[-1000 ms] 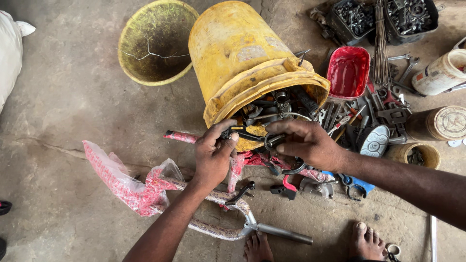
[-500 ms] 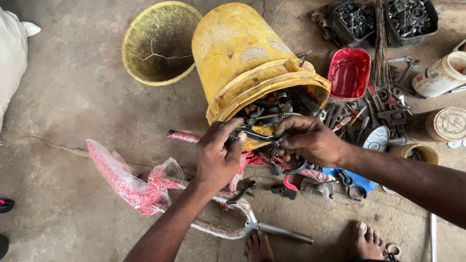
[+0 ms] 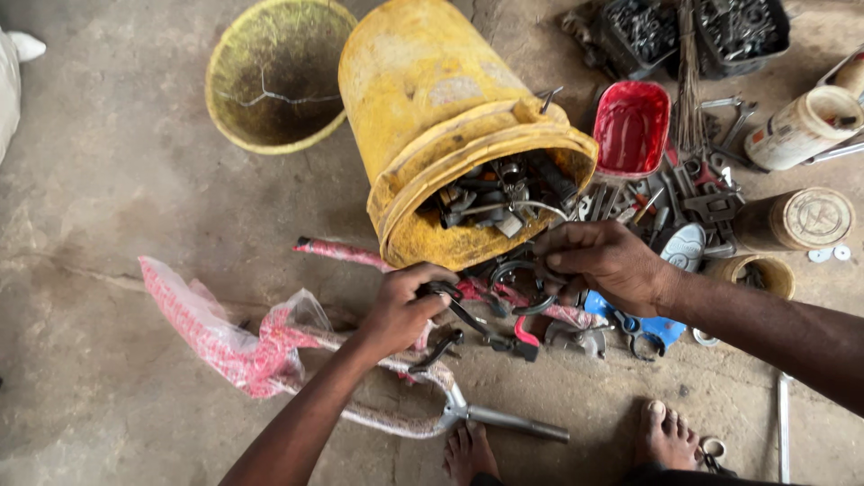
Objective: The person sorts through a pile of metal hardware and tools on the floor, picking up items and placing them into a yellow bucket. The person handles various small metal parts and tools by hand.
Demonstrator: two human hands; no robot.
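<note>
A curved metal clamp [image 3: 531, 286] sits pinched in the right hand [image 3: 605, 265] just below the mouth of a tipped yellow bucket [image 3: 450, 135], while the left hand [image 3: 400, 310] grips a black lever [image 3: 468, 315]. Many parts remain inside the bucket; others lie scattered on the floor [image 3: 108, 198] beside a wrapped bicycle frame [image 3: 270, 346].

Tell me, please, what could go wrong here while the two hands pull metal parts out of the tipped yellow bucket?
1. The yellow bucket lies on its side, full of loose metal; more parts may slide out onto the hands.
2. The left hand and right hand are bare and grip dark curved metal parts; an edge could possibly cut them.
3. Bare feet rest close to scattered tools; stepping on one seems possible.
</note>
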